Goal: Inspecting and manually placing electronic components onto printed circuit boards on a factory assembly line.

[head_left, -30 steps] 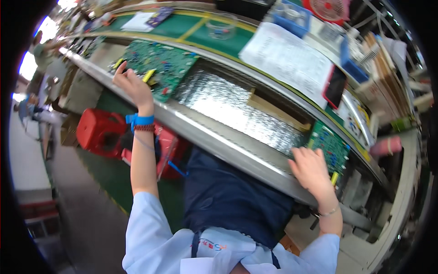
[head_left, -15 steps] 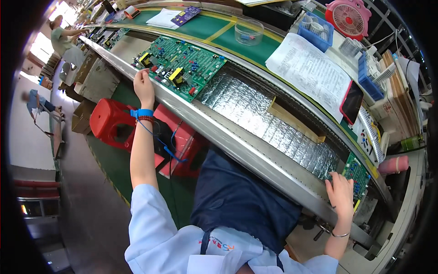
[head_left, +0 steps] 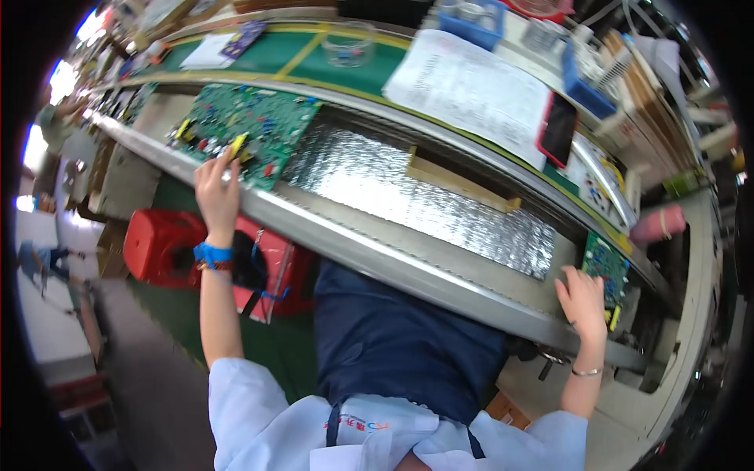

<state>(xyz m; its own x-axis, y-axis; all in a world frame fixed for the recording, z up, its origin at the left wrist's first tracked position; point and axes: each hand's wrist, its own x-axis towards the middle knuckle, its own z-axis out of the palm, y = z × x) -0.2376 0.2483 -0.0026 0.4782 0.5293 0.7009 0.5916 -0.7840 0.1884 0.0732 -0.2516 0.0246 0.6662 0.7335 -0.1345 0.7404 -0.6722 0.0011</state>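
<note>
A large green circuit board crowded with parts lies across the rails of the conveyor line at the left. My left hand, in a blue wrist strap, is over its near edge. The fingers are stretched and apart, with the tips by a yellow-topped component; whether they touch it I cannot tell. At the right end, my right hand hangs open beside the left edge of a second green circuit board, fingers spread, holding nothing.
Silver foil sheeting and a wooden strip lie between the boards. Beyond the rail are printed sheets, a red-edged phone, blue bins and a clear round tub. A red stool stands below at left.
The view has shifted. My left hand has moved rightward along the board's near edge to the yellow-topped component, its fingers spreading. My right hand stays beside the right-hand board.
</note>
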